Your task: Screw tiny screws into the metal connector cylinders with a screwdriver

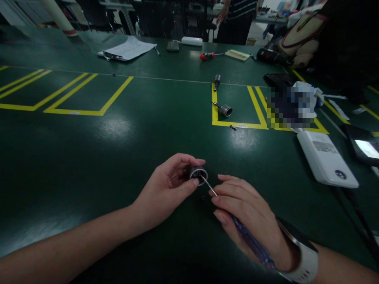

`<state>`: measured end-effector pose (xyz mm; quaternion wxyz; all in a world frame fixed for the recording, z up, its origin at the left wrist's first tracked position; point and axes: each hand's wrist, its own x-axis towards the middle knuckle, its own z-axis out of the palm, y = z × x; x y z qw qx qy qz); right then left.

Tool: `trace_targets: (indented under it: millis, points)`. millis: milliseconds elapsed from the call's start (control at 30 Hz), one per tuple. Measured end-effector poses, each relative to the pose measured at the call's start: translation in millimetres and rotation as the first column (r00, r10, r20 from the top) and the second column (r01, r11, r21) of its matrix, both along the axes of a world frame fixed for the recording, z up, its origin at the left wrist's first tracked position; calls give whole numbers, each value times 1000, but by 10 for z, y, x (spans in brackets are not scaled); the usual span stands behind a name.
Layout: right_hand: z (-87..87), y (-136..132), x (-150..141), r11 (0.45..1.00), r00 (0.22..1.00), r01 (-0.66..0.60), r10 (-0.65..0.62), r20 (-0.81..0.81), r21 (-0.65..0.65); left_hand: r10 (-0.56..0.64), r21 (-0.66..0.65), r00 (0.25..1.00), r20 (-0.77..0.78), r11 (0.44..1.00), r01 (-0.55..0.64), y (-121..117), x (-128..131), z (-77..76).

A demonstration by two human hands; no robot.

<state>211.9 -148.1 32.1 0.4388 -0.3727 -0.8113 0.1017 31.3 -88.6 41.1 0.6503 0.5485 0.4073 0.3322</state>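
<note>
My left hand (170, 179) is closed around a small round metal cup (204, 170), its open mouth turned toward my right hand. In my right hand (248, 209) lies a screwdriver (251, 242) with a see-through bluish handle. The thin shaft runs into the mouth of the cup; where its tip sits inside is hard to make out. A tiny dark nut-like piece (203, 197) rests on the green table just below the cup. Farther off, two similar metal cups on shanks, one (226, 110) nearer and another (217, 79) behind it, lie by a yellow-taped box.
Several small metal bits (233, 127) lie at the tape's front edge. A white power bank (327, 157) and a dark device (363, 144) are on the right. Toward the back are papers (130, 49), a red-handled screwdriver (207, 56) and a power drill (272, 56). A person (239, 19) stands beyond.
</note>
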Motion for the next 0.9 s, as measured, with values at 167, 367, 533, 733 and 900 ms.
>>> trace_targets:
  millis: [167, 367, 533, 733, 900]
  points:
    - [-1, -17, -11, 1000, 999, 24, -24, 23, 10, 9, 72, 999, -40, 997, -6, -4, 7, 5]
    - [-19, -39, -26, 1000, 999, 21, -21, 32, 9, 84, 177, 994, -76, 982, -70, -28, 36, -9]
    - [-17, -56, -33, 1000, 999, 13, -14, 39, 12, 142, 214, 986, -91, 969, -120, -31, 53, -9]
    - [-12, -49, -37, 999, 997, 8, -13, 82, 53, 157, 198, 984, -85, 971, -138, -24, 57, 7]
    - [-9, -31, -51, 998, 994, 8, -15, 105, 65, 155, 191, 984, -87, 972, -136, -39, 56, 2]
